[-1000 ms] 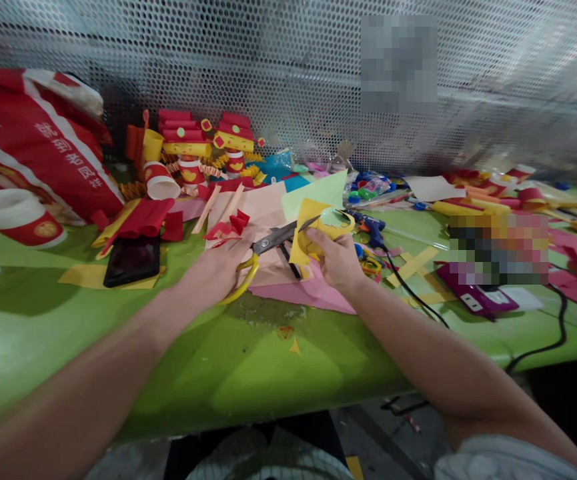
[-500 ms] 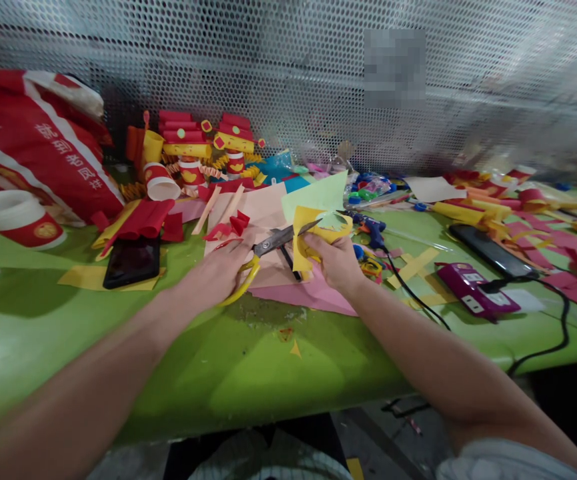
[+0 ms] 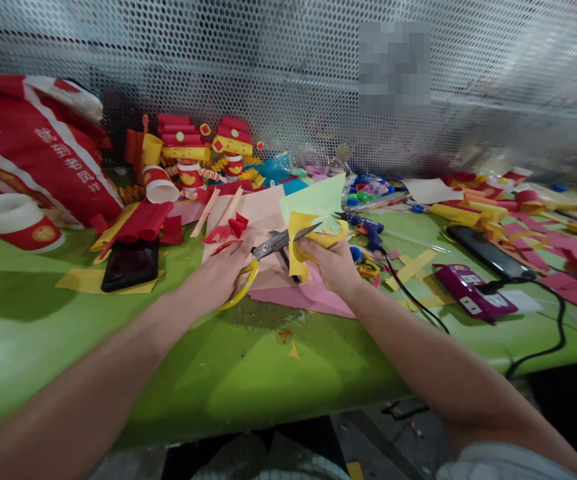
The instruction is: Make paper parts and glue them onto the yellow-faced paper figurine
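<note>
My left hand (image 3: 221,270) is closed on the yellow handles of a pair of scissors (image 3: 268,247). Their blades are parted and reach to the right, with the yellow paper (image 3: 297,250) between or against them. Pinched in my right hand (image 3: 331,260) is that yellow paper, a curved piece that also extends above the fingers. Below the hands lie a pink sheet (image 3: 308,297) and a pale peach sheet (image 3: 263,203); a light green sheet (image 3: 318,197) is just behind. A small yellow scrap (image 3: 294,351) rests near the table's front edge.
On the left are a black phone (image 3: 131,265), paper cups (image 3: 23,223) and a red bag (image 3: 43,147). Red and yellow paper figures (image 3: 185,150) stand at the back. A blue glue gun (image 3: 365,225), purple power strip (image 3: 473,292) and black cable (image 3: 543,353) lie right.
The scissor blades have opened wider around the yellow paper. The yellow paper has tilted and shifted slightly left and down in my right hand. The camera view has moved slightly.
</note>
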A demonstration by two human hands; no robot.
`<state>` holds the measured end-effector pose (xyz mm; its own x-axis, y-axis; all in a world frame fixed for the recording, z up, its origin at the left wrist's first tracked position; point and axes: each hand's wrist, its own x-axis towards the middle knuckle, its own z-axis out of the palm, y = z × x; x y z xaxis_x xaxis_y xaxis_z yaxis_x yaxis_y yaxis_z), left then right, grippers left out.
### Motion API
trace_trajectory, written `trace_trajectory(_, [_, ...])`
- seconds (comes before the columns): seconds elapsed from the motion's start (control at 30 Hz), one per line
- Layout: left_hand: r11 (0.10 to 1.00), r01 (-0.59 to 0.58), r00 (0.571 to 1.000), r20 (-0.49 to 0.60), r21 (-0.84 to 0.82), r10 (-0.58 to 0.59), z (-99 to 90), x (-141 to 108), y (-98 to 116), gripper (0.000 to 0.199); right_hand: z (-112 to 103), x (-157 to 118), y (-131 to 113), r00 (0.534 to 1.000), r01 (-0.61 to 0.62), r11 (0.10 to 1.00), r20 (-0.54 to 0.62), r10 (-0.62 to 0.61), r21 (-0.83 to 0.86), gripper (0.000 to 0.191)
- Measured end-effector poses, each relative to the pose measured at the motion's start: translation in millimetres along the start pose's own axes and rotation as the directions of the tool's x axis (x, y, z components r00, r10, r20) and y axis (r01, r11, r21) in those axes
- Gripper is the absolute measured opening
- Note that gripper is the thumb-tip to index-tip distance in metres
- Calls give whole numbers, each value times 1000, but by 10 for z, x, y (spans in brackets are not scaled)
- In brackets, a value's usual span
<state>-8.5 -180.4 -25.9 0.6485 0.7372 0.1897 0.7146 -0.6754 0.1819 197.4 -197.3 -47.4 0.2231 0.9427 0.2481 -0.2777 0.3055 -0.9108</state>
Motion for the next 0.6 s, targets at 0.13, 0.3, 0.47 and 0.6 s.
trace_trajectory(0.13, [1000,5,1000,-12,4,-5,23,1,-14,63,5,-6,-9,1000,-1,1000,-15,1,7,15])
trace_trajectory(0.3, [1000,-5,1000,-21,-11,5,74,-4,-68,61,14,-4,-10,1000,6,1000,-9,-7,-9,18])
trace_trajectory(0.47, [1000,-2,1000,-25,-22,2,70,-1,-85,58,8,4,-6,1000,3,1000,-9,-3,-4,21])
trace_trajectory(0.6, [1000,21,999,32,-18,-20,32,-2,-71,57,0,-1,-2,1000,-12,1000,-20,12,6,21])
